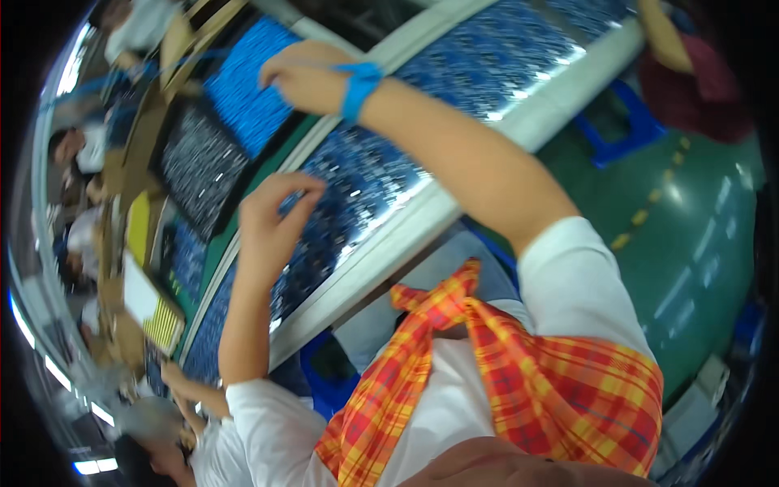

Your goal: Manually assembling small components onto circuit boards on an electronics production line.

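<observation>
My left hand [272,215] is raised over the edge of the blue, glittering work surface [349,178]. Its thumb and forefinger bend together in a pinch, and anything between them is too small to make out. Farther off, my right hand [312,79] reaches over a bright blue sheet of fine rows [253,81], its fingers curled downward and closed. What they hold, if anything, is hidden. Around the right wrist runs a blue wrist strap [361,89], with a blue cord trailing to the left. Close to the left hand lies a black tray [203,162] of small dark and silvery pieces.
A pale rail [454,195] edges the work surface on my side. Yellow-and-white trays [150,300] stand to the left, near a co-worker's hands [191,390]. Other people sit along the line. A blue stool [621,122] and another person's arm [665,40] are at the right.
</observation>
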`<state>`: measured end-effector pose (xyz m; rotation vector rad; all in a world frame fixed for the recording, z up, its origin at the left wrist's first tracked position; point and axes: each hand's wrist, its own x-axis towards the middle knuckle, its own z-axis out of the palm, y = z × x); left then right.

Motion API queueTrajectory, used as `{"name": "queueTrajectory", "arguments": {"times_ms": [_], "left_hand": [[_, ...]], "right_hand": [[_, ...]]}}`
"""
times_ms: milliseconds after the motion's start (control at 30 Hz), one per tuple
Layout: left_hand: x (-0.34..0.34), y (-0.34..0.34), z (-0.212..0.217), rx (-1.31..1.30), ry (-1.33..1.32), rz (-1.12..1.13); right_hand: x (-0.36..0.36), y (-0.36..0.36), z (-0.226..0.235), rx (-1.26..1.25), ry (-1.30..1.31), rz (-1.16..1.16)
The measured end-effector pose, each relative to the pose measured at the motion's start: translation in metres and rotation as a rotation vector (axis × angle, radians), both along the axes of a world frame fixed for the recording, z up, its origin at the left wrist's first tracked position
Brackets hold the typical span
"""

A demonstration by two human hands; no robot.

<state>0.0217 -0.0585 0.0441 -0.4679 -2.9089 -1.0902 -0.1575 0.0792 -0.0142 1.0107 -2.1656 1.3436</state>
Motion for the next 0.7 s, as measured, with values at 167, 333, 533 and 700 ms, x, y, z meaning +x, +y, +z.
{"name": "queueTrajectory", "arguments": {"times_ms": [167, 333, 533, 700], "left_hand": [[-0.015, 0.002, -0.013, 0.129, -0.122, 0.069], [-0.009, 0.001, -0.017, 0.245, -0.183, 0.164], [-0.01, 0.003, -0.017, -0.006, 0.068, -0.051], [-0.008, 0.014, -0.02, -0.036, 0.11, -0.113]], "right_hand": [[-0.01, 0.001, -0.002, 0.063, 0.068, -0.049], [0.009, 0.008, 0.009, 0.07, 0.25, -0.091], [0.002, 0.006, 0.009, -0.024, 0.115, 0.097], [0.004, 0.008, 0.015, 0.028, 0.052, 0.092]]}}
